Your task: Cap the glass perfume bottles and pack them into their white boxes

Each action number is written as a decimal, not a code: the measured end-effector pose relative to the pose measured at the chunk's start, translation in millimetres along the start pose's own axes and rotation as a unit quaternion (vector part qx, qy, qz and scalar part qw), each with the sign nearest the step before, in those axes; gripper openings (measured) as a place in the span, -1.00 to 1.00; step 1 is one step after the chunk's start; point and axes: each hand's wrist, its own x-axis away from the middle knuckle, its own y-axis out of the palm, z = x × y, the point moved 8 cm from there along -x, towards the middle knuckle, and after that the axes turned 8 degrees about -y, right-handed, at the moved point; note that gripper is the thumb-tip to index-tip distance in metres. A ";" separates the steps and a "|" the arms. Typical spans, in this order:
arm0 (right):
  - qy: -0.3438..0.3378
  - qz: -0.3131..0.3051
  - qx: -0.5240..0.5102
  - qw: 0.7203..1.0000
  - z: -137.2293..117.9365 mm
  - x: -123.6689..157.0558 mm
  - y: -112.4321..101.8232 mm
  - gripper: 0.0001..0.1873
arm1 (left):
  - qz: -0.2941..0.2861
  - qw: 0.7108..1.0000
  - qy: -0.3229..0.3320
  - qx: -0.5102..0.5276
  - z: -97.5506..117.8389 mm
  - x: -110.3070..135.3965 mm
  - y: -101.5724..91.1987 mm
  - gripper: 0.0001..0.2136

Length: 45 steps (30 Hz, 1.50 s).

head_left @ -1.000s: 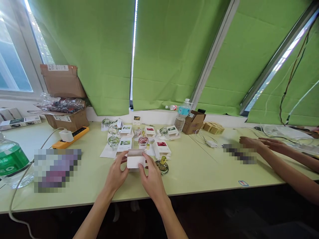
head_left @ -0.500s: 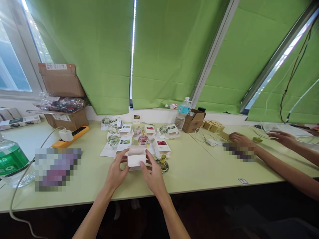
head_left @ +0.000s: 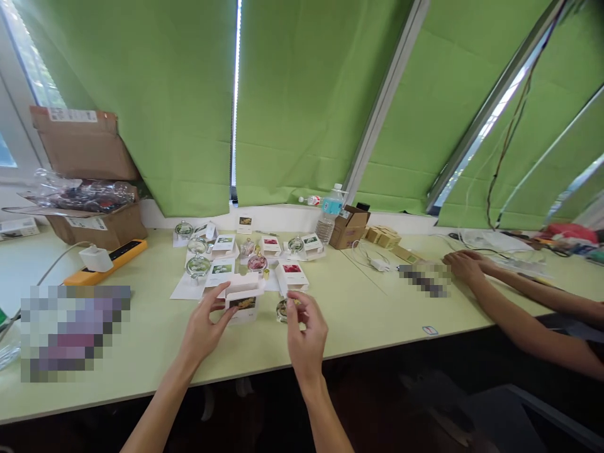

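L hand (head_left: 205, 330) | fingers apart at white carton (head_left: 243, 311) edge | R hand (head_left: 306, 333) | fingers together by perfume btl (head_left: 282, 310) | desk (head_left: 358, 321) open front

green blinds (head_left: 306, 107) hang behind a long pale green table (head_left: 136, 371). on the table, a white adapter (head_left: 95, 258) sits on an orange power strip (head_left: 127, 250), and a plastic water bottle (head_left: 326, 220) stands just beside a small cardboard box (head_left: 349, 228).
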 end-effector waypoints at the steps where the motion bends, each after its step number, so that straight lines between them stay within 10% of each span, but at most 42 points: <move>1: 0.002 0.019 0.016 1.000 4.5 -3.1 -9.2 -0.69 | 0.002 1.000 0.003 -0.003 0.2 0.4 -0.2 -0.53; 9: 0.013 -0.153 0.195 0.969 60.6 -11.3 -2.0 -0.62 | 0.004 0.999 0.039 -0.027 8.7 6.3 0.7 -0.55; 20: -0.014 -0.220 0.268 0.938 70.5 -21.6 4.0 -0.77 | 0.008 0.997 0.059 -0.046 10.7 9.7 0.3 -0.58; 29: 0.012 -0.082 0.049 0.995 15.0 -50.8 -10.5 -0.58 | 0.018 0.984 0.135 -0.111 16.4 12.9 3.3 -0.72; 45: -0.133 -0.263 -0.021 0.955 -51.1 -47.4 58.5 -0.74 | 0.003 0.988 0.133 -0.081 8.8 9.9 4.3 -0.70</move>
